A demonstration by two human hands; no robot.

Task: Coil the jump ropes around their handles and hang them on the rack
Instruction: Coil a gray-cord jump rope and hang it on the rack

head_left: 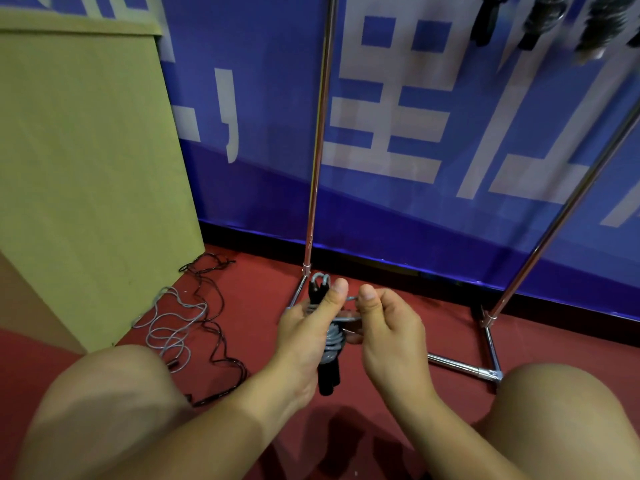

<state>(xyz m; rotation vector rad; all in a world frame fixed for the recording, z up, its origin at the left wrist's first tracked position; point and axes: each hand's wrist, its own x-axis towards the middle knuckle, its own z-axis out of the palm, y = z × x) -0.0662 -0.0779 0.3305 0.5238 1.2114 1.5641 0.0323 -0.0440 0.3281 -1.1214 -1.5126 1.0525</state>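
A grey jump rope (333,337) is wound around its two black handles (328,377), which stand upright between my hands. My left hand (308,327) grips the bundle, thumb pressed on top near the handle tips. My right hand (384,327) pinches the loose end of the grey cord beside the coil. The chrome rack (317,140) stands just behind, against the blue banner. Several coiled ropes (540,22) hang from its top at the upper right.
On the red floor to the left lie a loose grey rope (169,327) and a loose black rope (216,306), next to a tan box (86,168). The rack's base bars (460,367) run along the floor at right. My knees frame the bottom.
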